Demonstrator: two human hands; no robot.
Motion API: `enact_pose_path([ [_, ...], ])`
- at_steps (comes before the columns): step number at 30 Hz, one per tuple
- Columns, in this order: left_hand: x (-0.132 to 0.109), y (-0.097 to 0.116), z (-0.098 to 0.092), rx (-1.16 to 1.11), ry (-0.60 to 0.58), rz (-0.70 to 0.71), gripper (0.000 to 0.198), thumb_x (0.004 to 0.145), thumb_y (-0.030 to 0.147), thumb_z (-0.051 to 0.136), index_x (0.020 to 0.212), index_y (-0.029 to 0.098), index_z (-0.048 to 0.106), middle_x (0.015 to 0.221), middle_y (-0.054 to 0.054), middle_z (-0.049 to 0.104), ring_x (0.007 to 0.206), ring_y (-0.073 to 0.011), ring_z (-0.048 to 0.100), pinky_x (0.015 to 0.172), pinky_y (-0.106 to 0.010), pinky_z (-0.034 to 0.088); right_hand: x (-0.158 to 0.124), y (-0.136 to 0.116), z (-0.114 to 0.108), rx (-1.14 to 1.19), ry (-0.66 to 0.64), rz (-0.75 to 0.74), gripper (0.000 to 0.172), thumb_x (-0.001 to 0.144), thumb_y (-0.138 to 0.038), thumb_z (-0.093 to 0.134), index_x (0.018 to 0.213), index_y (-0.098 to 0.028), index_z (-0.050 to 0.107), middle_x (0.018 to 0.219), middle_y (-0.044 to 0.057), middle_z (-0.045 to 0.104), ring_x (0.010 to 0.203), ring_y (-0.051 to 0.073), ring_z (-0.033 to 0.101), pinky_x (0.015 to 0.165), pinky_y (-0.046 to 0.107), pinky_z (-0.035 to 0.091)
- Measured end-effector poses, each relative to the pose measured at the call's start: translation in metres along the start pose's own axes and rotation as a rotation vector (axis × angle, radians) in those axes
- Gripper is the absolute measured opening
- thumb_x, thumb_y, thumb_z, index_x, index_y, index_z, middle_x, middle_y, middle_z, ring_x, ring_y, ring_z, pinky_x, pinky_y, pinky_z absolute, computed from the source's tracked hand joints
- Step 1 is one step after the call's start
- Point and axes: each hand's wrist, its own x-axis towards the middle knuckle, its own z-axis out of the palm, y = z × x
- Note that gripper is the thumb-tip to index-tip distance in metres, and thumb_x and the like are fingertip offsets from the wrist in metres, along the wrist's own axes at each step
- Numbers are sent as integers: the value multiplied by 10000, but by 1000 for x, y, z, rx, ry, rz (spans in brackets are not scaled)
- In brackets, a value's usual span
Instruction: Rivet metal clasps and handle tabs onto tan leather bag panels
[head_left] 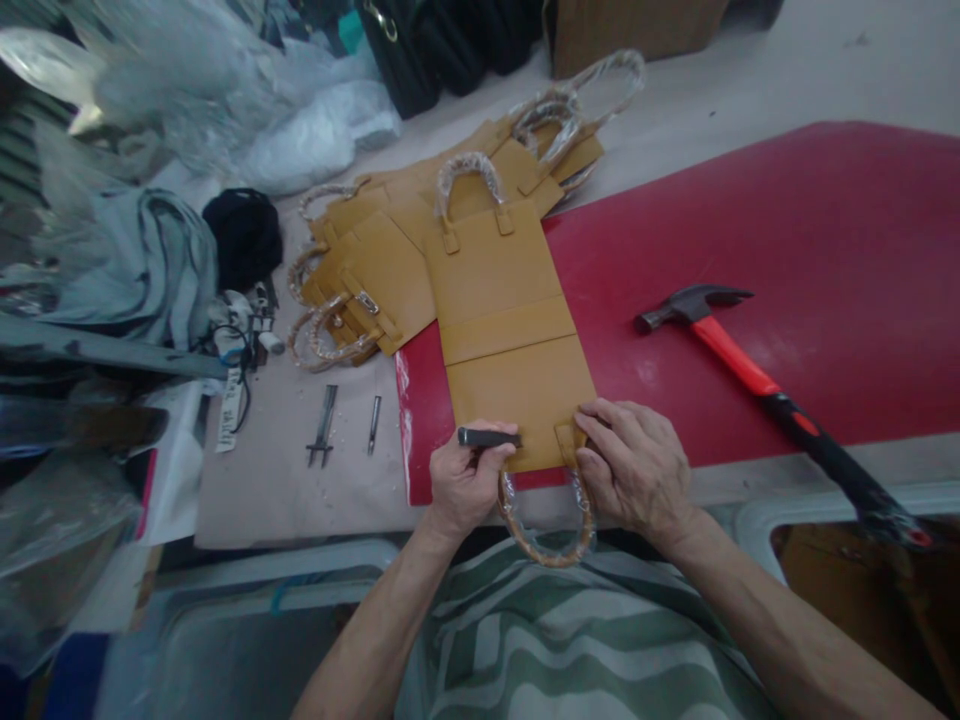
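Note:
A tan leather bag panel (pixel 510 290) lies flat in front of me, with a plastic-wrapped handle (pixel 551 552) at its near end and another wrapped handle (pixel 471 165) at its far end. My left hand (pixel 466 485) is closed around a short dark metal punch-like tool (pixel 480 438), held over the panel's near left corner. At the near right corner, the fingers of my right hand (pixel 634 460) pinch the handle's tab (pixel 568 438). A claw hammer (pixel 742 365) with a red and black grip rests to the right.
Several more tan bag pieces (pixel 390 265) with wrapped handles are piled behind and left. A red mat (pixel 787 230) covers the table's right side. A forked metal punch (pixel 322 428) and a small metal rod (pixel 374 425) lie left. Plastic bags (pixel 300 130) and a cardboard box (pixel 630 35) stand behind.

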Motion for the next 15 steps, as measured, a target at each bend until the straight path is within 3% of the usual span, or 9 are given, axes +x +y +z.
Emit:
enact_pose_path([
  [9,-7,-8,1,-65,-16,-83,88,934,235,678,992,173,700,982,-70,791,909,-190,773,850,-318,646,0,1,1,10,-3,6,245,959,-271,534,1152,-173,650,1180,134,706,1065,281,612,935,434,465],
  [15,-9,-9,3,-113,33,-104,107,931,223,693,1020,166,680,976,-68,790,899,-188,775,855,-326,650,1,0,0,0,17,-18,242,965,-260,526,1137,-142,649,1153,148,710,1043,288,606,917,435,466],
])
